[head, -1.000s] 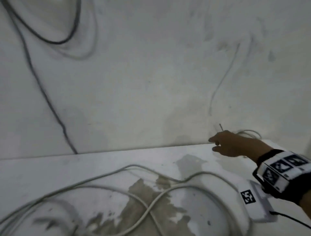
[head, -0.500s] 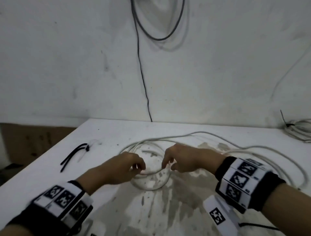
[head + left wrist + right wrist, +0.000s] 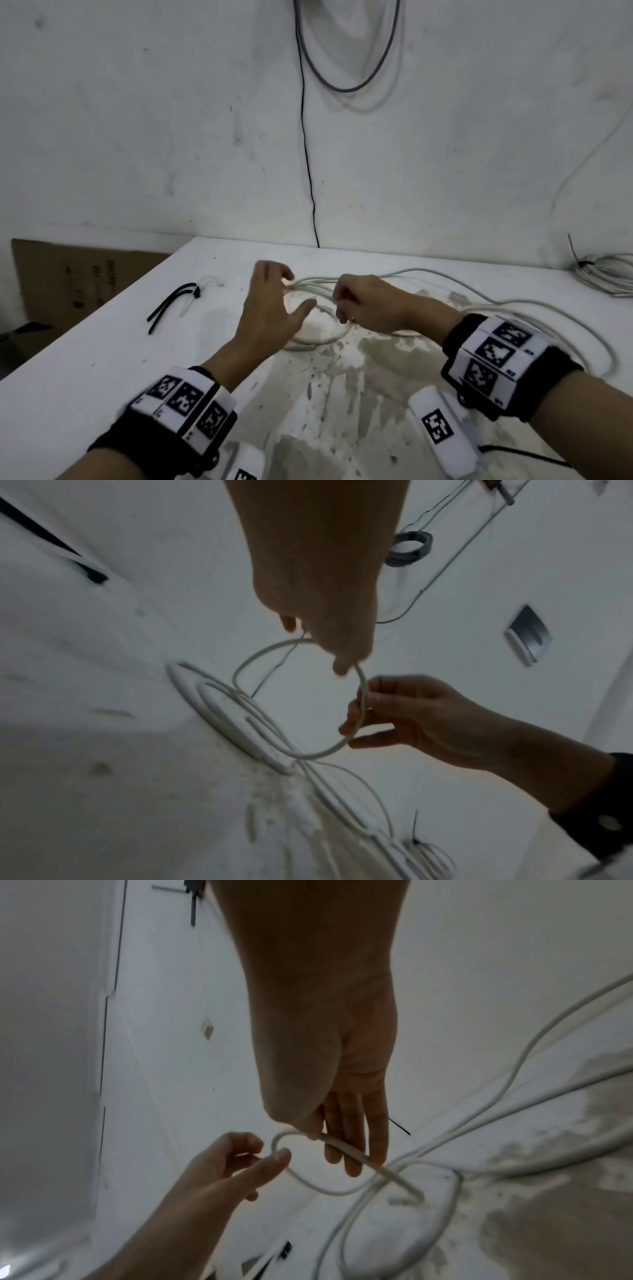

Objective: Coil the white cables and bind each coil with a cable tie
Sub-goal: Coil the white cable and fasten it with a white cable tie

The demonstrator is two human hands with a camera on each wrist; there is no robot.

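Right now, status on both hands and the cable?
Right hand pinching a loop of thin white cable. Left hand open, fingers at the same loop. Black cable ties lie untouched; bound white coil far right. Nothing blocking.

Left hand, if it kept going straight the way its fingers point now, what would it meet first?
Probably the loop of thin white cable lying on the white table just past the left hand. Its fingers already reach that loop. Beyond it the way looks free up to the wall; depth is unclear.

You've got a thin white cable [image 3: 424,274] half-coiled mid-tabletop, one loop [image 3: 342,746] raised, the rest sprawling right. Black cable ties [image 3: 171,303] lie left; a bound white coil [image 3: 606,277] sits far right.
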